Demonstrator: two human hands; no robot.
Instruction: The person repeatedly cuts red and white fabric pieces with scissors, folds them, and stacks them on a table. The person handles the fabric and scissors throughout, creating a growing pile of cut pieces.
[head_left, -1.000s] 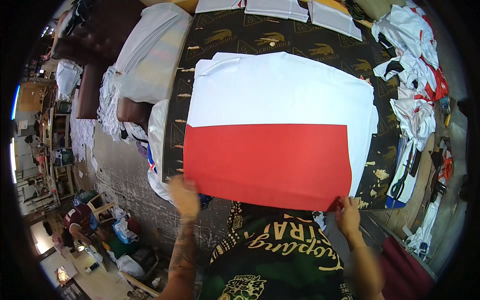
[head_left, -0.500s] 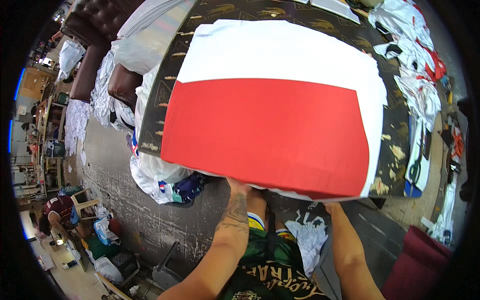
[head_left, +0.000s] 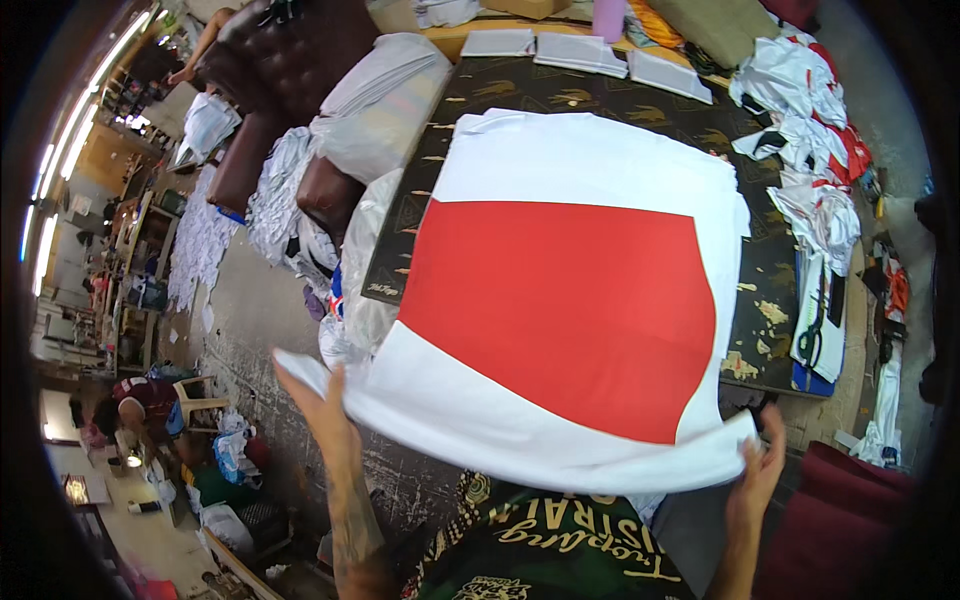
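A large white fabric sheet with a red printed panel (head_left: pixel 565 310) lies over the dark table, its far edge uneven. The near edge is raised off the table and hangs in a curve toward me. My left hand (head_left: pixel 328 420) grips the left corner, thumb on one side and fingers partly behind the cloth. At the right corner my right hand (head_left: pixel 757 475) has the edge between thumb and fingers. Whether several layers lie under the top one I cannot tell.
The dark patterned table top (head_left: pixel 770 345) is worn, with flat white pieces (head_left: pixel 580 55) at its far edge. Scissors (head_left: pixel 812 340) and heaped white cloth (head_left: pixel 800 100) lie right. Left are a brown tufted sofa (head_left: pixel 290 55) and bagged fabric (head_left: pixel 375 100). A person (head_left: pixel 145 405) works lower left.
My hands have come out from under the near edge, spread apart to the two corners and raised them. A white border below the red panel now shows. The view has shifted.
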